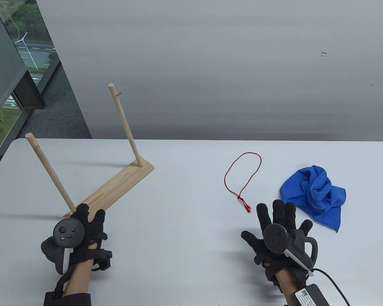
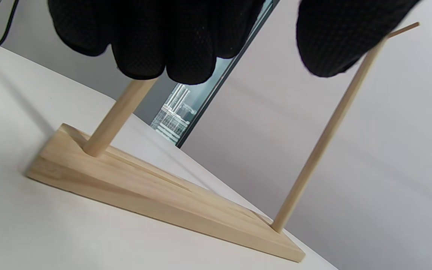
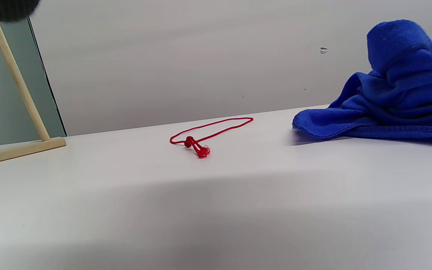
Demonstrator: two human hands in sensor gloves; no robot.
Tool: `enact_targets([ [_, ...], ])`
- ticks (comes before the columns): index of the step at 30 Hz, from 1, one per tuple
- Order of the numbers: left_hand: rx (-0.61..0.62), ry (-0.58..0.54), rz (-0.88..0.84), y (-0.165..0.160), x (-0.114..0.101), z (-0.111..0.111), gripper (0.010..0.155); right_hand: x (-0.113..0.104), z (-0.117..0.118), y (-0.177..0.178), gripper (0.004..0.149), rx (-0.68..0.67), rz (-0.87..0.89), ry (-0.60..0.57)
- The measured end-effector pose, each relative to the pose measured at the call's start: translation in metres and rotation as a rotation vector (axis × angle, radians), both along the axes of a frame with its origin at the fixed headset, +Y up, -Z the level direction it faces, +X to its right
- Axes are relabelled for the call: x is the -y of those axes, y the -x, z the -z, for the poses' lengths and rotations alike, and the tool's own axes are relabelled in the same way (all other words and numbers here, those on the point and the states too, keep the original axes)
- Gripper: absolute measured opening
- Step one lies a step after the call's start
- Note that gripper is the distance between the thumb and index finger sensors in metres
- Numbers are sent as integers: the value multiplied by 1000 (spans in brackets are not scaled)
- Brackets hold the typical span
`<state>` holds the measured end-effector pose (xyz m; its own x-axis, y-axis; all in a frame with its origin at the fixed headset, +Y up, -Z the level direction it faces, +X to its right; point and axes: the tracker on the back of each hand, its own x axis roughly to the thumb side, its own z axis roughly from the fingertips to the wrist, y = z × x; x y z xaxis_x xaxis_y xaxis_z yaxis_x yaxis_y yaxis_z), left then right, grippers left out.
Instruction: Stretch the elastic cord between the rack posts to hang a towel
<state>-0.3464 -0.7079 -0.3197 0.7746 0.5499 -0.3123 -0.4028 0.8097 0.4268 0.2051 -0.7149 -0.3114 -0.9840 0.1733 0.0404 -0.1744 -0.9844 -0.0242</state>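
Observation:
The wooden rack has a flat base [image 1: 121, 183] and two leaning posts, a near one [image 1: 49, 172] and a far one [image 1: 124, 124]. My left hand [image 1: 87, 216] is at the near end of the base with its fingers beside the foot of the near post, holding nothing. In the left wrist view the fingers [image 2: 156, 37] hang in front of the near post [image 2: 114, 120], apart from the thumb [image 2: 336, 37]. The red elastic cord [image 1: 241, 199] lies loose in a loop on the table. The crumpled blue towel [image 1: 316, 194] lies to its right. My right hand [image 1: 274, 216] is spread open and empty, just short of the cord's knotted end.
The white table [image 1: 185, 242] ends at a grey wall behind it. A window and the table's left edge are beside the rack. A small peg [image 1: 118, 94] sticks out near the top of the far post. The right wrist view shows the cord [image 3: 197, 146] and towel [image 3: 388, 97] ahead.

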Motion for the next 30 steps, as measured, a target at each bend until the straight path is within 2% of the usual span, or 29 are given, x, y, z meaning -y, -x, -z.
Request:
enact_targets([
  [6,-117,31,-27,23,5,4,72,0,0,-1,90,1,2,0],
  [12,-185,63,-49,42,11,10,74,0,0,-1,90,5,1,5],
  [20,-209,141,-57,57,23,23,79,0,0,-2,90,13,-2,11],
  [30,-214,257,-2,69,37,49,78,1,1,-2,90,15,-9,25],
])
